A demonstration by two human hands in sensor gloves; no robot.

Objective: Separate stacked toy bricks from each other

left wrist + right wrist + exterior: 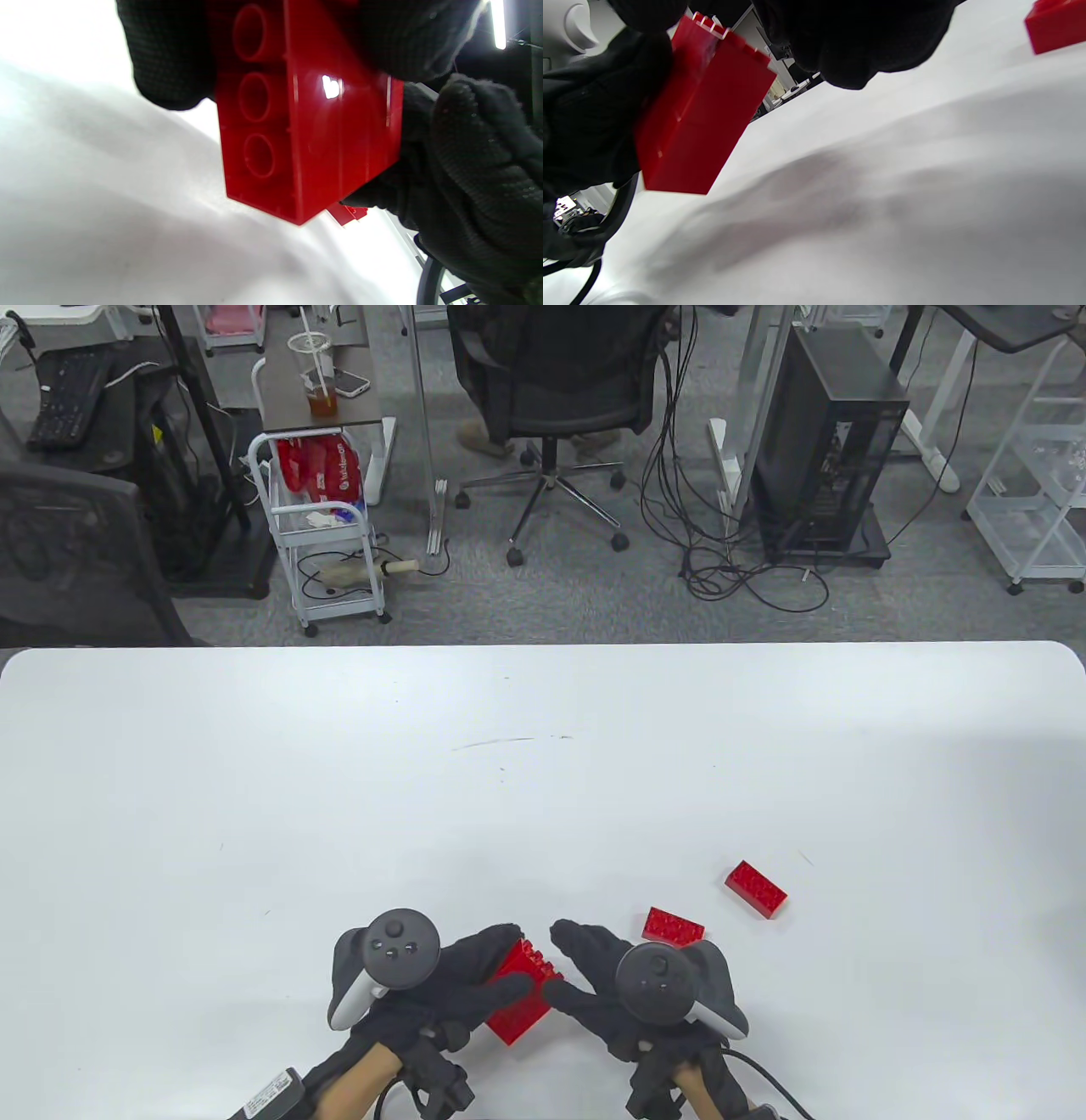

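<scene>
Left hand [424, 984] grips the red brick stack [519, 993] above the counter [543, 780]; right hand [632, 984] fingers [570, 997] touch its right edge, grasp unclear. 2 separated bricks [673, 926] [756, 889] lie right.

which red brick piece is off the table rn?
The stacked bricks gripped by the left hand; the near loose brick and far loose brick lie on the table.

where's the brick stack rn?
Table view: the red brick stack is near the table's front edge at centre, held off the surface between the left hand and right hand; two loose red bricks lie to its right.
</scene>
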